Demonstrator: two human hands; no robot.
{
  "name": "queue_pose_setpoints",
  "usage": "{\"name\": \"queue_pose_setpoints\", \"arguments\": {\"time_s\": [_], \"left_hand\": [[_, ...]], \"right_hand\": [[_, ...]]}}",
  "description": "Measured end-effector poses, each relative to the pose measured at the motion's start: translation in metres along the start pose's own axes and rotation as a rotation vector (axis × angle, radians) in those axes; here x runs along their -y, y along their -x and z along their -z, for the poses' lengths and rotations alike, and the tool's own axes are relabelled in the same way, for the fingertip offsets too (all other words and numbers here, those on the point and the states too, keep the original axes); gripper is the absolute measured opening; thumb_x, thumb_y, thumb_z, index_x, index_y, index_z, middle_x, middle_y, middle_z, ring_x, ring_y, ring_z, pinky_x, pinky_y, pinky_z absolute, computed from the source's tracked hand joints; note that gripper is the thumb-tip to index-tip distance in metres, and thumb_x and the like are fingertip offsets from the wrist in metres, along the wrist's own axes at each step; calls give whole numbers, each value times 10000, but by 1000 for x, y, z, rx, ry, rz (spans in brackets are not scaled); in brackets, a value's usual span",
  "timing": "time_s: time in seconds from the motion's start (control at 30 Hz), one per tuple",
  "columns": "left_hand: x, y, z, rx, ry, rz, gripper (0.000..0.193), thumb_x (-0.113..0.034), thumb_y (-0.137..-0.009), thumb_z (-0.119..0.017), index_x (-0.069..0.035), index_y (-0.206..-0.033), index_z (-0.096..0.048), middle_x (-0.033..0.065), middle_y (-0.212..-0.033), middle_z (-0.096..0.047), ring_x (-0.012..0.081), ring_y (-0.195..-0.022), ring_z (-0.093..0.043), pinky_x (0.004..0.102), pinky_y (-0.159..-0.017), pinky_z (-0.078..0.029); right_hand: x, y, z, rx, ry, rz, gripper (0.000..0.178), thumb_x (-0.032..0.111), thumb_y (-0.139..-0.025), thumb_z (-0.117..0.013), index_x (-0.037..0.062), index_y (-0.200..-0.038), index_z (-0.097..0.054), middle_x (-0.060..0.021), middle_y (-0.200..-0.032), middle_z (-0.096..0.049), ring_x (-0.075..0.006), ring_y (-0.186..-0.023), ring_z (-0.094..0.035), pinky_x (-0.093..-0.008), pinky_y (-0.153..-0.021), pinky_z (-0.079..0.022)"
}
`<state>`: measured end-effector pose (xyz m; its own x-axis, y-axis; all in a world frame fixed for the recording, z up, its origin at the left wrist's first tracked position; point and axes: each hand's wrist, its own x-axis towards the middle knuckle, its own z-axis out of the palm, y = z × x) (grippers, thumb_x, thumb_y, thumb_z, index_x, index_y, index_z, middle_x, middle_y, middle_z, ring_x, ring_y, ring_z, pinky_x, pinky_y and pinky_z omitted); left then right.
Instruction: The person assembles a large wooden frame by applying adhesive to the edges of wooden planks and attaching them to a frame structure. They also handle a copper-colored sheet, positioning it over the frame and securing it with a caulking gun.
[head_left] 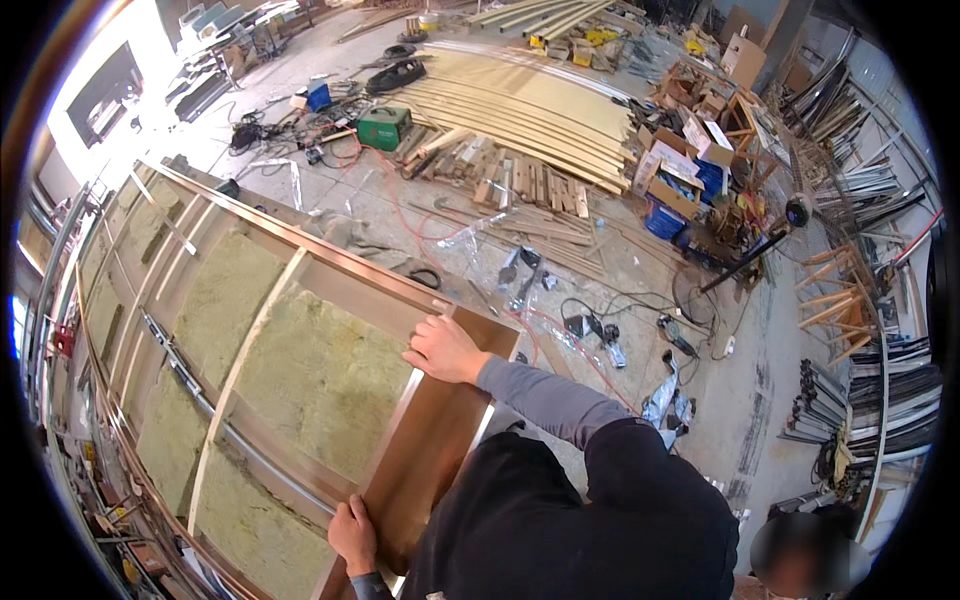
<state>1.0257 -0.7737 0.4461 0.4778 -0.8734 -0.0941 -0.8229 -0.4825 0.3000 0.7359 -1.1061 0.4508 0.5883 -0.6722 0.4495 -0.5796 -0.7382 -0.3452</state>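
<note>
A long door-like panel with copper-coloured metal edges lies before me. Greenish-yellow insulation slabs fill its bays between pale cross strips. A metal rod with a latch mechanism runs lengthwise through it. Across the near end sits a brown metal end piece with a bright inner lip. My right hand is closed over the far end of this piece, at the panel's corner. Lower down, my left hand grips the same piece's other end, its fingers curled and partly hidden.
Beyond the panel lie stacked yellowish metal profiles, wood offcuts and a green machine box. Cables, foil scraps and an angle grinder litter the floor to the right. Cartons stand farther back. Another person's head shows lower right.
</note>
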Motion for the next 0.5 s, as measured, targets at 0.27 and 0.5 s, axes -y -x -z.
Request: {"name": "queue_pose_setpoints", "arguments": {"time_s": [0.27, 0.5], "left_hand": [[-14, 10, 12, -56, -24, -38, 344, -362, -1040, -610, -28, -1000, -684, 216, -1070, -647, 421, -1073, -578, 528, -902, -442], [-116, -27, 10, -84, 164, -375, 388, -154, -977, -706, -12, -1331, -635, 225, -1287, -583, 417, -1225, -525, 512, -1085, -404]], "right_hand": [[-2, 2, -2, 72, -39, -21, 307, 362, -953, -702, 95, -801, -689, -77, -885, -616, -287, -950, -593, -452, -857, -453], [-11, 4, -15, -5, -34, -80, 348, 402, -959, -688, 107, -779, -647, -62, -864, -601, -286, -930, -586, -431, -839, -442]]}}
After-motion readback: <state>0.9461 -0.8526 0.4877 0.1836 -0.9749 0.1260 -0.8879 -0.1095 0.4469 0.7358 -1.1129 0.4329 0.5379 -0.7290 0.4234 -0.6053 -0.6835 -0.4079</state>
